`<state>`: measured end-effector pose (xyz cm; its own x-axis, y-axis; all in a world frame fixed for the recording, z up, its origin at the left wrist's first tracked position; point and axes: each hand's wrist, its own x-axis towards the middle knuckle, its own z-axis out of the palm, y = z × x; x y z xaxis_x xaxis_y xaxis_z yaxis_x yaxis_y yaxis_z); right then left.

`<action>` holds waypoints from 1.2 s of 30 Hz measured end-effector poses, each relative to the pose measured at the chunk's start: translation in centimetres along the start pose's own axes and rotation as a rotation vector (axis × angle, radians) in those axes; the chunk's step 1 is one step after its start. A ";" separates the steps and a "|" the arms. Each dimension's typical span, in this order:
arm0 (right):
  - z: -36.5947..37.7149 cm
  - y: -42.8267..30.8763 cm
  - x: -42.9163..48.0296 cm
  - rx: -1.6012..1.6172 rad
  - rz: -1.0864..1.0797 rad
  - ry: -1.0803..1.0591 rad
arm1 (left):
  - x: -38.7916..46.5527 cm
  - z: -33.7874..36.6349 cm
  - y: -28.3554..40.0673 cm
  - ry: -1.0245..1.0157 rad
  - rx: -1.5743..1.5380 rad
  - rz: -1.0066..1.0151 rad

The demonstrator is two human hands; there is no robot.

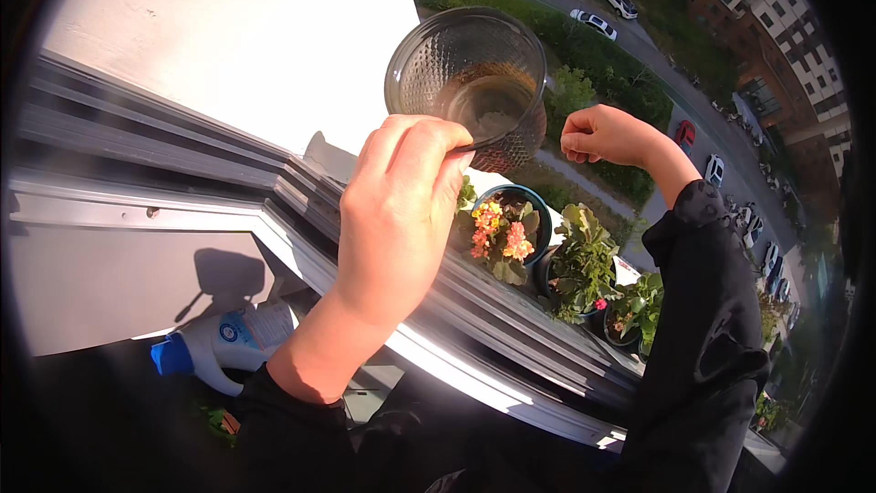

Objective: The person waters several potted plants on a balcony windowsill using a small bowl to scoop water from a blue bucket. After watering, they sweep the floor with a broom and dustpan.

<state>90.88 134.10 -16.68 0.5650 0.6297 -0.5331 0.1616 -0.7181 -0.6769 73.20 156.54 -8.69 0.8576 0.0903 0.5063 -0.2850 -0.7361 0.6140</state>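
Observation:
My left hand grips the near rim of a clear glass bowl between thumb and fingers. Diamond-like texture covers the bowl's wall, and its lower part looks brownish; whether liquid lies inside is unclear. The bowl is held out past the window frame, tilted so that I see into it. To its right, my right hand hovers with fingers curled against the thumb, apart from the bowl and with nothing visible in it. Below the bowl, a kalanchoe with orange and yellow flowers grows in a teal-rimmed pot.
More potted plants line the outer ledge, beside the window's sliding track. A white wall or panel glares at left. A blue-capped plastic bottle lies inside. Far below are a road, parked cars and a building.

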 end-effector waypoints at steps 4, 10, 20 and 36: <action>-1.9 -6.7 -5.3 0.557 -0.097 0.661 | -0.4 0.0 -0.4 -0.011 0.002 0.087; 6.2 -15.5 -14.7 0.715 -0.733 0.958 | -1.5 -2.4 1.9 0.088 -0.026 0.392; 32.2 -17.0 -32.9 0.542 -0.498 0.403 | -17.1 -19.1 6.8 0.023 0.015 0.486; 61.0 7.2 -45.4 0.755 0.670 0.929 | -50.3 2.5 14.3 -0.876 -0.247 0.618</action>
<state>17.03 118.38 -28.30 0.7373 -0.4138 -0.5341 -0.6613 -0.2804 -0.6957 27.08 139.77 -26.86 0.5161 -0.8270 0.2229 -0.7641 -0.3268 0.5562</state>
